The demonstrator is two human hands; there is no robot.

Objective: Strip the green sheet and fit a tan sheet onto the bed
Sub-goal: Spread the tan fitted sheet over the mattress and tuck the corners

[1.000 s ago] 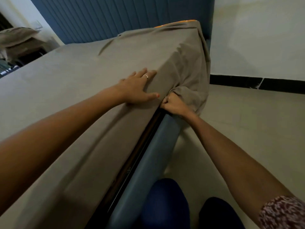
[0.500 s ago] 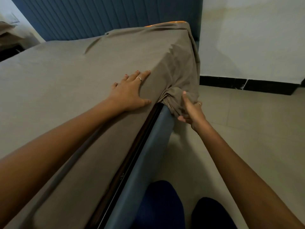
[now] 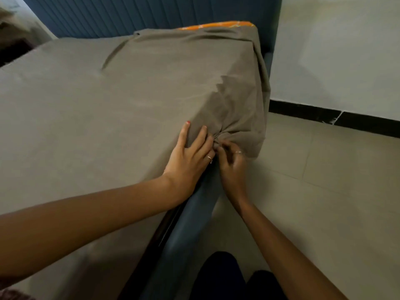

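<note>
A tan sheet point(image 3: 121, 100) covers the whole mattress top and hangs over its right side. At the right edge the cloth is bunched into a gathered knot of folds. My left hand point(image 3: 190, 156) lies flat on the sheet beside that bunch, fingers straight and pressing down. My right hand point(image 3: 231, 161) has its fingers curled into the gathered cloth at the mattress edge, just above the blue bed frame point(image 3: 190, 217). A loose flap of sheet point(image 3: 249, 118) hangs over the side. No green sheet is in view.
A blue slatted headboard point(image 3: 151, 14) stands at the far end, with a strip of orange mattress point(image 3: 216, 26) showing below it. A white wall with a black skirting point(image 3: 324, 114) runs along the right. Pale tiled floor point(image 3: 324, 191) lies beside the bed. My dark trouser knees point(image 3: 227, 278) are at the bottom.
My left hand slid to the mattress edge, close against the bunch. My right hand came back from the hanging flap and gathered the cloth at the edge of the mattress.
</note>
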